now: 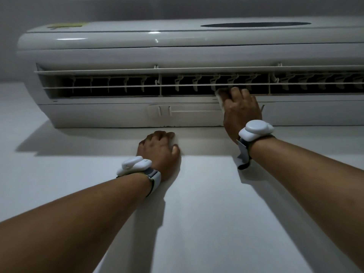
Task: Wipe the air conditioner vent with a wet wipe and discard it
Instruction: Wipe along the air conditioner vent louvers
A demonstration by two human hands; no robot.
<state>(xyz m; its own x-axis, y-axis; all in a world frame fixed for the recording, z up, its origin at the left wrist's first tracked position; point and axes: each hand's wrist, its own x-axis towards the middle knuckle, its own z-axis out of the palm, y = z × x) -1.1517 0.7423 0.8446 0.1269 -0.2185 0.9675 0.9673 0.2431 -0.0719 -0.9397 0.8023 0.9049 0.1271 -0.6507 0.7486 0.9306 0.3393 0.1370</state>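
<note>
A white wall-mounted air conditioner point(118, 52) fills the upper part of the view. Its open vent point(122, 86) runs across the front, with thin horizontal louvres and dark gaps behind them. My right hand point(241, 109) holds a white wet wipe point(220, 99) against the vent's lower edge right of centre, fingers reaching into the slot; only a small edge of the wipe shows beside the fingers. Just below the unit, my left hand point(160, 150) rests on the white wall with its fingers bent against the surface.
The plain white wall point(206, 213) stretches below the unit, crossed by the shadows of both arms. Each wrist carries a white device on a strap. A dark oval panel point(256, 25) sits on the unit's top right.
</note>
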